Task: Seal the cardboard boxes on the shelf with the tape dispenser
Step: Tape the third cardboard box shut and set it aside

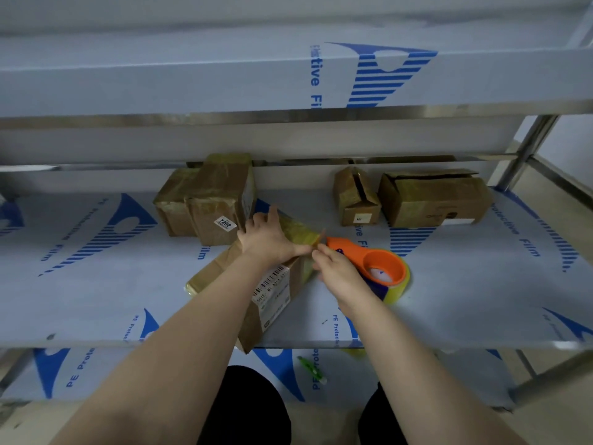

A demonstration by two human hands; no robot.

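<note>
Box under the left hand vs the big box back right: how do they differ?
The front box has its top closed under yellowish tape; the back-right box has top flaps ajar. The front box lies skewed, a corner past the shelf edge; the back-right box sits near the rear. The left hand presses on the front box; nothing touches the back-right box. Both are brown cardboard with white labels.

Forearms reach forward; left hand (269, 240) lies flat, fingers spread; right hand (341, 274) curls its fingers beside the left thumb.
</note>
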